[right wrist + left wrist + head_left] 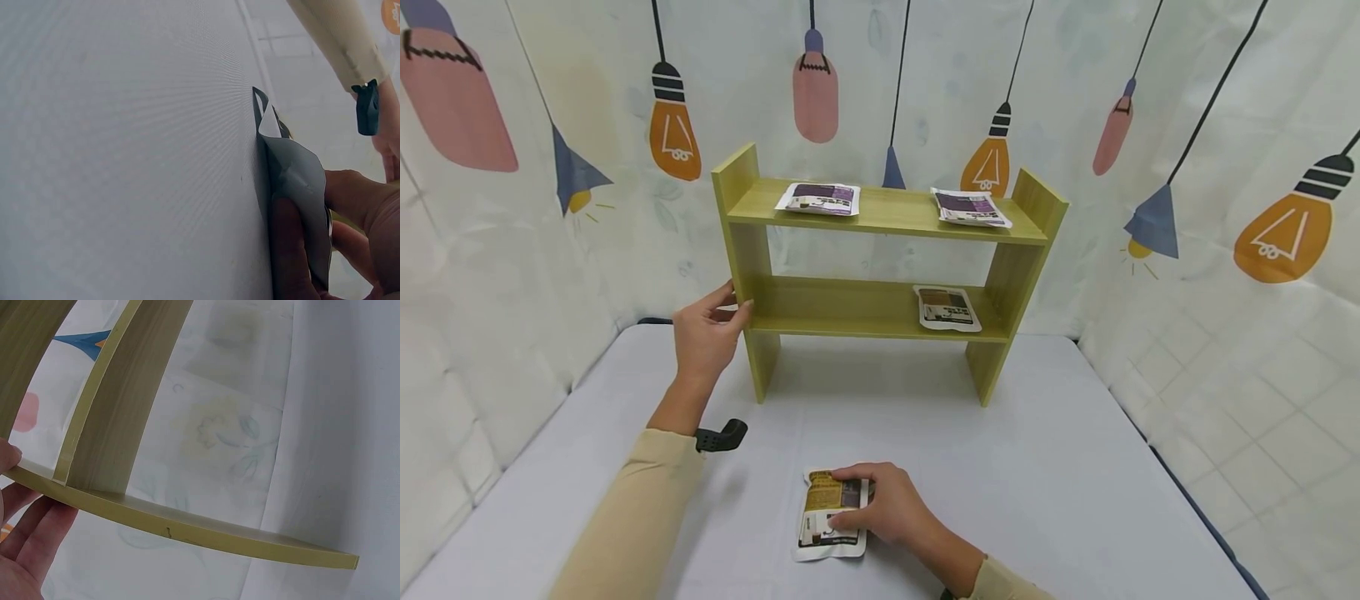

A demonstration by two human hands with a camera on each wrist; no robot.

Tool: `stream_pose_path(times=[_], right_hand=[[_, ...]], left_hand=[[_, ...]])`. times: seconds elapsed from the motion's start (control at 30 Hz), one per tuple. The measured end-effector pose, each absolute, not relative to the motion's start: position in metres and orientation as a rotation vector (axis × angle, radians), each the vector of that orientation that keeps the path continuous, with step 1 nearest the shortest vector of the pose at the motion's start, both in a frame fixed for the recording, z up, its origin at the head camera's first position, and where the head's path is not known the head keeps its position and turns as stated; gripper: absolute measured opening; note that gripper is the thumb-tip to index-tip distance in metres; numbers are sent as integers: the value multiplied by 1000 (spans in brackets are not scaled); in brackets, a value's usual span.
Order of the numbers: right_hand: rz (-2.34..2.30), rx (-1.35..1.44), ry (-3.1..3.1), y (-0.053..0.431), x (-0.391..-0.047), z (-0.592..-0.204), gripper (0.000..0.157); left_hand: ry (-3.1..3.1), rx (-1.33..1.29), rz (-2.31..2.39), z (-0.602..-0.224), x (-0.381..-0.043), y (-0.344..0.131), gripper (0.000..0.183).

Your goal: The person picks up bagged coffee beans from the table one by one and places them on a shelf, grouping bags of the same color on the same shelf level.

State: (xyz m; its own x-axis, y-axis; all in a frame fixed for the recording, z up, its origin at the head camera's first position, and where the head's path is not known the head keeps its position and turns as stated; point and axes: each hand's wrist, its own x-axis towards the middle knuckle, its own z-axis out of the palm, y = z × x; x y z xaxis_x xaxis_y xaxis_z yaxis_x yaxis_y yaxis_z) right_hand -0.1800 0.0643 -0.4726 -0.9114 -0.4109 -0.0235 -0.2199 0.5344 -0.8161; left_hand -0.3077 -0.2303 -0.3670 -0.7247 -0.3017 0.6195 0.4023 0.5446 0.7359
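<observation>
My left hand (706, 337) grips the left side panel of a two-tier wooden shelf (880, 327), thumb at the front edge and fingers on the outer face. The left wrist view shows those fingers (47, 528) against the panel. On the table in front, my right hand (887, 504) holds a yellow, white and black foil pouch (820, 521) by its right side. In the right wrist view the pouch (300, 169) has its right edge lifted, its silvery underside showing, with a finger (289, 244) beneath it.
Two purple and white pouches lie on the upper tier, one toward the left (820, 200) and one toward the right (970, 208). A brown and white pouch (947, 309) rests on the lower tier's right part. A white table (1037, 483) carries the shelf; printed curtains (1217, 350) surround it.
</observation>
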Motion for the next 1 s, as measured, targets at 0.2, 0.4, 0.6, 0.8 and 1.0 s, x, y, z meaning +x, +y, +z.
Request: stream_pose_path(times=[0.2,0.4,0.6,0.8,1.0], right_hand=[[-1322,-539,2558,65,-180,-472,54],[-1314,-537,2559,65,-180,-470,55],[-1310,-516,2553,65,-179,-470,55],[-1316,-520,2554,66,-179,-470,55],[-1344,-518,2537,68,-181,-471,54]], left_hand=[[-2050,-84,-1217,-365,-308,-230,43],[-2046,-88,-1210,-364,-308,-230,43],[-2046,-90,-1209,-365,-308,-231,43],[-2050,-83,-1218,-366,-307,-231,43],[-2048,-87,-1226,-366,-307,-230,43]])
